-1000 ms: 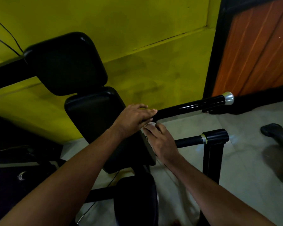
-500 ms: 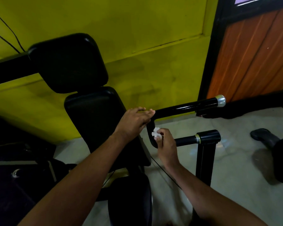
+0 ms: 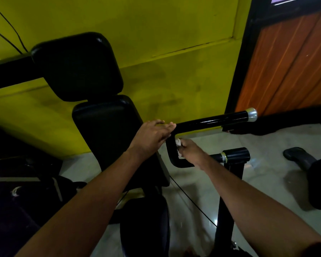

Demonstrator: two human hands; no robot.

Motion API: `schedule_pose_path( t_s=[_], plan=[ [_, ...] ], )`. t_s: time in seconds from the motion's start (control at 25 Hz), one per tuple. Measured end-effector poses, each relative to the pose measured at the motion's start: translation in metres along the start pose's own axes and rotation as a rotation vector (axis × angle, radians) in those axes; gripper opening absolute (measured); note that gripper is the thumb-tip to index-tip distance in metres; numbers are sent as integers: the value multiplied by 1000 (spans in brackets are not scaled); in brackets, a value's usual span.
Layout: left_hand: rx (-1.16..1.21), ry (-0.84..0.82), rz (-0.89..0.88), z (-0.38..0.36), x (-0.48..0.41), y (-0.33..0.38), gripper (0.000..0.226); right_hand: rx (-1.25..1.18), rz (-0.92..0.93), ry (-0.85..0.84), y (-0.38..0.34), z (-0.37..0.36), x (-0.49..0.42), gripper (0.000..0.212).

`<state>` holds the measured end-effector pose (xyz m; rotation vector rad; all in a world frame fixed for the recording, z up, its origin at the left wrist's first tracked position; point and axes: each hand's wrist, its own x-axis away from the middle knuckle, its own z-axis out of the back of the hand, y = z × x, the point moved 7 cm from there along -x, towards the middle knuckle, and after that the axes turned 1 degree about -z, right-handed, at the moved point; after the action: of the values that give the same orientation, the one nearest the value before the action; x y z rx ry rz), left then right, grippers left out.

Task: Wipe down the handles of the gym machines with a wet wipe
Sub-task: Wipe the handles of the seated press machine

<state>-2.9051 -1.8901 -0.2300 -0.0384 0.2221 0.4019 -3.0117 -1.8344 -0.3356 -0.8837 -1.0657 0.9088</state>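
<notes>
Centre frame: black U-shaped handle (image 3: 171, 154) of the gym machine, upper bar (image 3: 211, 122) running right to a silver end cap (image 3: 252, 114), lower bar ending in a black collar (image 3: 235, 154) on a post (image 3: 225, 210). Left hand (image 3: 151, 135) rests on the handle's upper bend, fingers extended flat over it, grip not clenched. Right hand (image 3: 190, 152) sits at the vertical bend, grip pinched on a white wipe (image 3: 178, 142) pressed against the inner side of the bend. Left of the hands: black backrest pad (image 3: 107, 130) with headrest pad (image 3: 76, 65) above it, upper left of frame. Yellow wall (image 3: 156, 43) behind, orange door (image 3: 293, 62) upper right, grey floor (image 3: 267, 191) lower right.
</notes>
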Motion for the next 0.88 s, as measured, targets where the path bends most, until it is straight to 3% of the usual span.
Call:
schedule_pose_path(
  t_s=[0.12, 0.28, 0.4, 0.56, 0.76, 0.88],
  plan=[
    [9, 8, 3, 0, -2, 1, 47, 63, 6, -5, 1, 6, 3, 18],
    [11, 23, -2, 1, 3, 2, 47, 339, 69, 19, 2, -2, 16, 28],
    [21, 21, 21, 1, 2, 3, 47, 183, 237, 251, 11, -2, 32, 18],
    [30, 17, 28, -1, 3, 1, 47, 349, 597, 511, 27, -18, 64, 13],
    [15, 22, 17, 0, 4, -1, 46, 757, 890, 440, 16, -50, 67, 14],
    [19, 34, 23, -1, 3, 2, 46, 995, 989, 415, 20, -50, 74, 27]
  ],
)
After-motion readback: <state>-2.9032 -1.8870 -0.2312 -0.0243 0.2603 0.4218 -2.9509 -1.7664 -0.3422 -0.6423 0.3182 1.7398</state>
